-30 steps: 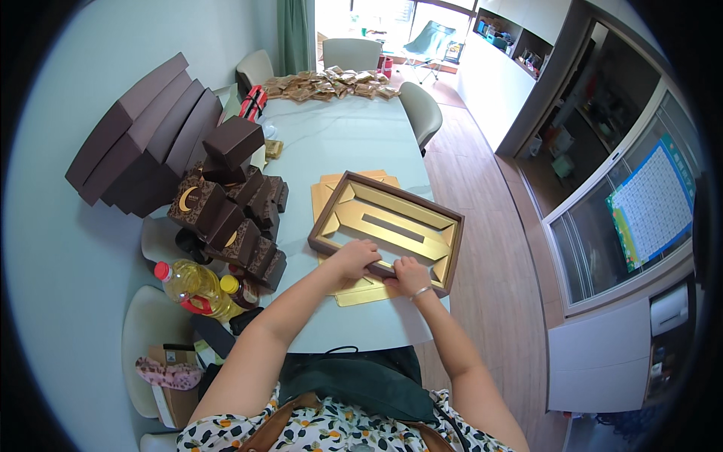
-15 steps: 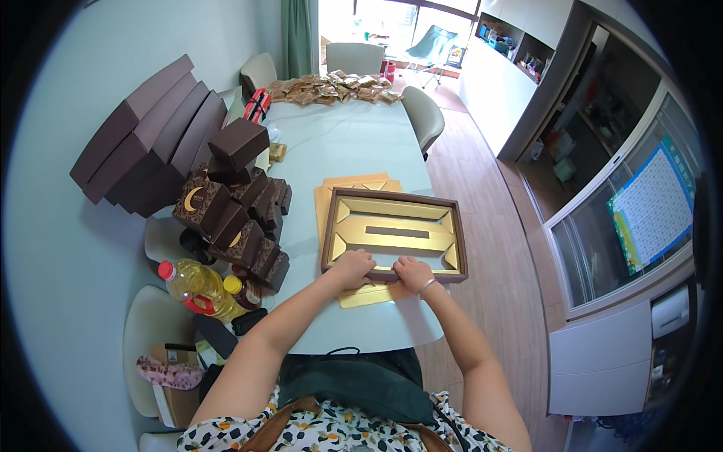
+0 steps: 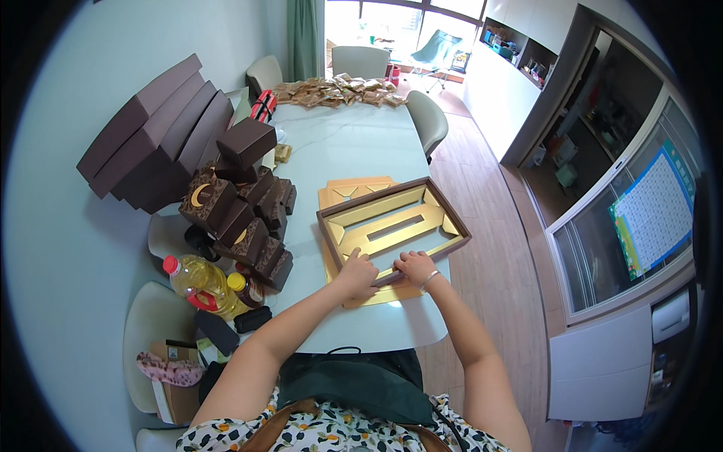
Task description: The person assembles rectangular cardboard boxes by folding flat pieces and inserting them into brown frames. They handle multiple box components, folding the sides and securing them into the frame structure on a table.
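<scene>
A dark brown rectangular box frame (image 3: pixel 450 209) lies slantwise over the table, its right end turned away from me. Inside it sits a folded gold card insert (image 3: pixel 385 238) with a slot in its middle, and pale surface shows through its gaps. My left hand (image 3: pixel 357 276) grips the near wall toward the left corner, one finger reaching over onto the gold card. Further right on that wall, my right hand (image 3: pixel 415 268) curls its fingers over the rim. Flat gold card sheets (image 3: pixel 385 295) lie beneath the frame, sticking out at its near and far sides.
Stacked brown boxes (image 3: pixel 265 260) crowd the table's left side, with larger brown boxes (image 3: pixel 143 143) behind them. Nearer stand an oil bottle (image 3: pixel 202 283) and a yellow-capped jar (image 3: pixel 246 288). Small gold packets (image 3: pixel 339 90) are heaped at the table's far end. A chair (image 3: pixel 427 123) stands at the right.
The box frame has turned anticlockwise, its right end swinging away and its left near corner coming closer. My left hand has moved slightly nearer; my right hand has shifted a little away.
</scene>
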### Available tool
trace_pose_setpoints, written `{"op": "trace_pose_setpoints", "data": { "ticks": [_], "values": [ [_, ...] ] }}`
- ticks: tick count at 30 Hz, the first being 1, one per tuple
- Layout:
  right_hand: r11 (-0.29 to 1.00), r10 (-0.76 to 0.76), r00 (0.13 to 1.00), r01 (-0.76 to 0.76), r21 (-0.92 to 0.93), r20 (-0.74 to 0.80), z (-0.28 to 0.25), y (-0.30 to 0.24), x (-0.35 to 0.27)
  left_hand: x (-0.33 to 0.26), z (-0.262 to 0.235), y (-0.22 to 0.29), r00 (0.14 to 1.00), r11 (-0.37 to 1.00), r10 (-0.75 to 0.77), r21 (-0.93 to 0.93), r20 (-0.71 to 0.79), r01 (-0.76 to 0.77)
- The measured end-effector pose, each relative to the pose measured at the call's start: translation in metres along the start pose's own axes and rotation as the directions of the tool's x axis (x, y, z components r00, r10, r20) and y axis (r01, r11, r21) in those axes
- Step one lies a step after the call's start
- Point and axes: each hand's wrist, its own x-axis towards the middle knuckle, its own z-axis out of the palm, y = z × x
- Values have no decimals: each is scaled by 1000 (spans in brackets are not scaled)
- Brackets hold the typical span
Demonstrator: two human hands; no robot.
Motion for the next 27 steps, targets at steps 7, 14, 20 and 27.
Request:
{"op": "trace_pose_setpoints", "data": {
  "ticks": [7, 14, 20, 27],
  "values": [
    [995, -100, 994, 99, -33, -50, 21, -17, 16, 9, 10, 15, 994, 967, -78, -248, -72, 57],
    [983, -135, 985, 120, -141, -106, 10, 17, 4, -12, 1, -21, 903, 912, 314, -172, -294, -373],
    [1000, -4, 998, 4, -6, -58, 16, 14, 5, 2, 29, -18, 929, 958, 249, -73, -273, -278],
    [895, 233, 969, -246, 373, 81, -14, -53, -6, 12, 39, -9, 950, 954, 163, -202, -265, -220]
  ]
}}
